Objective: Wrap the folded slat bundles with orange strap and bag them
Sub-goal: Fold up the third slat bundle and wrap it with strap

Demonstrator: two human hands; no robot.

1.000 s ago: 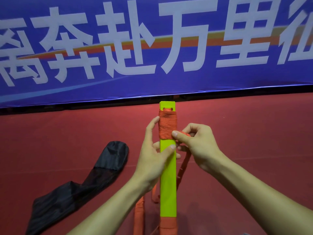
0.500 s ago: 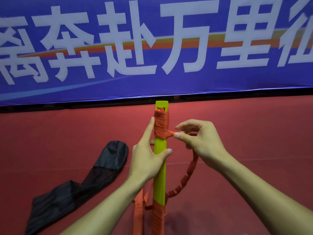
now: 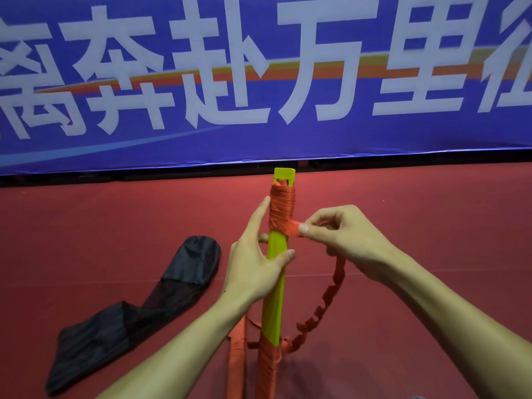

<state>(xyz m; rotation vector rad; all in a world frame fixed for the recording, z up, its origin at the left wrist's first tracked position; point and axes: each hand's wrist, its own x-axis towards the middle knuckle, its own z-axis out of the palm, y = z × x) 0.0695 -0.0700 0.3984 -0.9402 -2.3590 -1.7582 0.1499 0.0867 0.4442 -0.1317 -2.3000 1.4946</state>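
Observation:
A lime-green folded slat bundle (image 3: 275,283) points away from me over the red floor. Orange strap (image 3: 282,207) is wound in several turns round its far end, and more strap wraps its near end. My left hand (image 3: 256,266) grips the bundle at mid-length, thumb across the front and index finger straight along its left edge. My right hand (image 3: 339,231) pinches the strap just right of the far wrap, pulling it sideways. The strap's loose tail (image 3: 328,300) hangs twisted below that hand down to the near end.
A black mesh bag (image 3: 135,312) lies flat on the red floor (image 3: 417,226) to the left of the bundle. A blue banner (image 3: 259,82) with large white characters stands upright along the far edge of the floor.
The bundle has rolled about its long axis, from broad face to narrow edge. My right hand has drawn the strap out to the right, and the loose tail now hangs further right.

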